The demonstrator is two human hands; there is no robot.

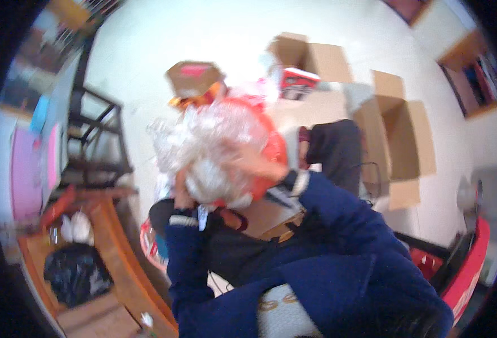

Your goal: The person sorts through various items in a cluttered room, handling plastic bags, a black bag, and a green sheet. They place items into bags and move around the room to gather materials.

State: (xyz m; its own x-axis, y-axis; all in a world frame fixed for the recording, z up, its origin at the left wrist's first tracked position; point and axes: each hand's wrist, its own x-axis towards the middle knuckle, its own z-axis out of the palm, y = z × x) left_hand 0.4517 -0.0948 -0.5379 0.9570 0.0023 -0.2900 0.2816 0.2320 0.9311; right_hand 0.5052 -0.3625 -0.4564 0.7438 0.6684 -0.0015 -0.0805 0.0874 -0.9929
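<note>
Both my hands are at a crumpled bundle of clear plastic film or bags (214, 126) held over my lap. My left hand (182, 189) grips its near left side, partly covered by the plastic. Across the right side lies my right hand (259, 162), its fingers blurred and sunk into the folds. Behind and right of the bundle shows a red plastic bag or basin (277, 145); blur hides which. Under my hands, a cardboard piece (257, 217) lies across my lap.
Open cardboard boxes stand on the floor, one at right (405, 139) and one farther off (293, 50). A red printed box (298, 82) sits nearby. At left are a brown carton (193, 78), a dark stool frame (100, 126) and a wooden bench (126, 253) with a black plastic bag (77, 272).
</note>
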